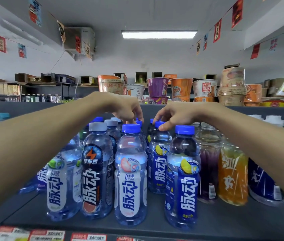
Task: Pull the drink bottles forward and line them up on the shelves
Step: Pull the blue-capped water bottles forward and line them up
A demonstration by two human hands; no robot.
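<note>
The right grip (176,113) pinches the cap of the lemon bottle (158,153) just beneath it, one row back; the left grip (127,108) curls round the cap of a rear bottle (139,122) below its fingertips; draw both forward slowly, upright, steering clear of the front bottles (130,171).

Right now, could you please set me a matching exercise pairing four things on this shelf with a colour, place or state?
1. black-label bottle
2. white-label bottle
3. orange drink bottle
4. right hand

A. pinches the cap of a second-row bottle
B. front row, grey cap
C. just right of the purple drink
D. front row, blue cap

Pairs: 1-B, 2-D, 3-C, 4-A.
</note>
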